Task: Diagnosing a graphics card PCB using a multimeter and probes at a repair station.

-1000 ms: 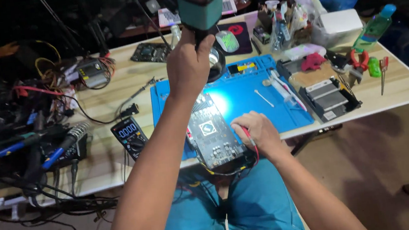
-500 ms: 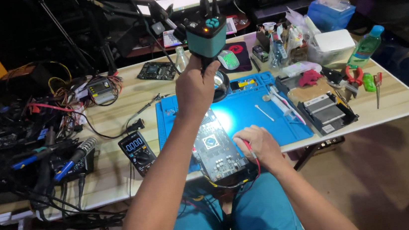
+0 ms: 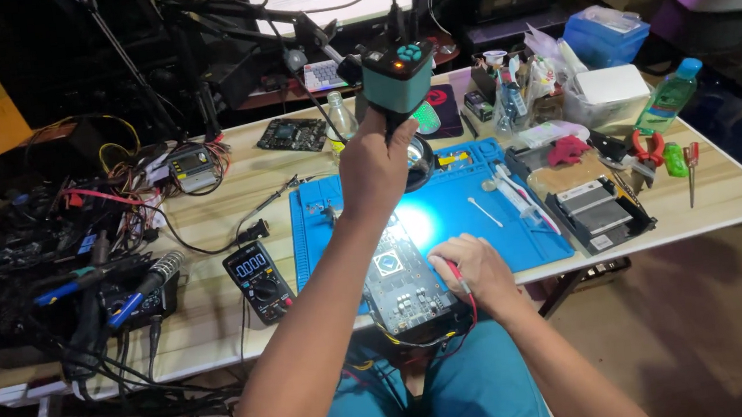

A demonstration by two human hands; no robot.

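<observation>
Since the earlier frames the head camera has tipped up and drawn in, so the bench sits lower in view and more of the dark gear behind it shows; both hands have kept their places, the left still up on the camera head and the right still down at the board.

Head view: the left hand (image 3: 375,170) is raised with its fingers wrapped around the underside of the teal microscope camera (image 3: 396,77), which hangs on a dark arm over the bench with a round lens ring (image 3: 421,160) just below it. The hand is closed on the camera body, thumb side hidden. The right hand (image 3: 476,266) rests on the near right corner of the circuit board (image 3: 404,282), fingers curled around a red test probe (image 3: 455,275) whose red lead loops down past the board's front edge. The board lies lengthwise on the near edge of the blue work mat (image 3: 499,223), partly overhanging toward the person's lap, and a bright patch of light falls on the mat just beyond it.

Left of the mat a black multimeter (image 3: 256,281) with a lit display lies on the pale wooden table (image 3: 209,224). Farther left is a tangle of cables and a microphone (image 3: 156,274). On the right side of the mat sit a grey metal heatsink (image 3: 590,207), red-handled pliers (image 3: 648,147), a green bottle (image 3: 674,92) and a white box (image 3: 612,89).
</observation>
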